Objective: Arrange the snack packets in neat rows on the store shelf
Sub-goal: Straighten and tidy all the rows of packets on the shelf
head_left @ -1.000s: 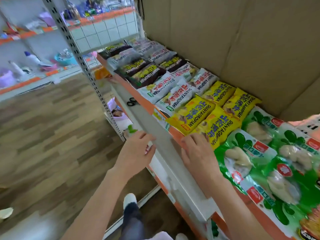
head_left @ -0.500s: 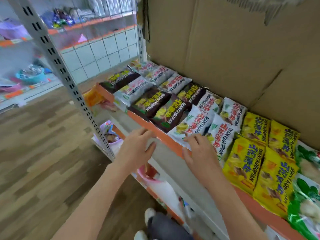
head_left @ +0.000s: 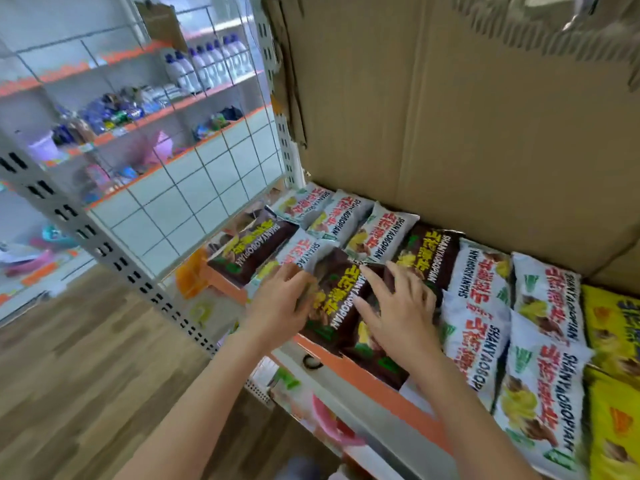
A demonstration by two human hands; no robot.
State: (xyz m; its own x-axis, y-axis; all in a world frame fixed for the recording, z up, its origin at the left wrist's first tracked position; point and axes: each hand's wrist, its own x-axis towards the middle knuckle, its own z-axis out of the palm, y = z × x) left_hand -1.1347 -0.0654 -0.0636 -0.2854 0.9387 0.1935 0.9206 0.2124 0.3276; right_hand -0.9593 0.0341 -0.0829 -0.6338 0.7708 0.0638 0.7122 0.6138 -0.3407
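Snack packets lie in rows on the orange-edged shelf (head_left: 367, 375). A dark brown packet (head_left: 337, 303) sits at the front edge between my hands. My left hand (head_left: 280, 303) touches its left side with fingers spread over the neighbouring white packet (head_left: 298, 252). My right hand (head_left: 398, 313) lies flat on a second brown packet (head_left: 375, 358) beside it, fingers straight. More brown packets (head_left: 251, 251) lie to the left, white packets (head_left: 485, 323) to the right, and yellow packets (head_left: 613, 341) at the far right.
A cardboard sheet (head_left: 467, 116) backs the shelf. A grey perforated upright (head_left: 114, 261) and a wire grid panel (head_left: 194, 188) stand at the left. A lower shelf (head_left: 346, 410) with pink items sits below. Other shelving with bottles (head_left: 207, 64) is behind, over a wooden floor (head_left: 86, 375).
Both hands have moved up from the shelf's front edge onto the brown packets. The view has swung left along the shelf, so the green packets are out of sight.
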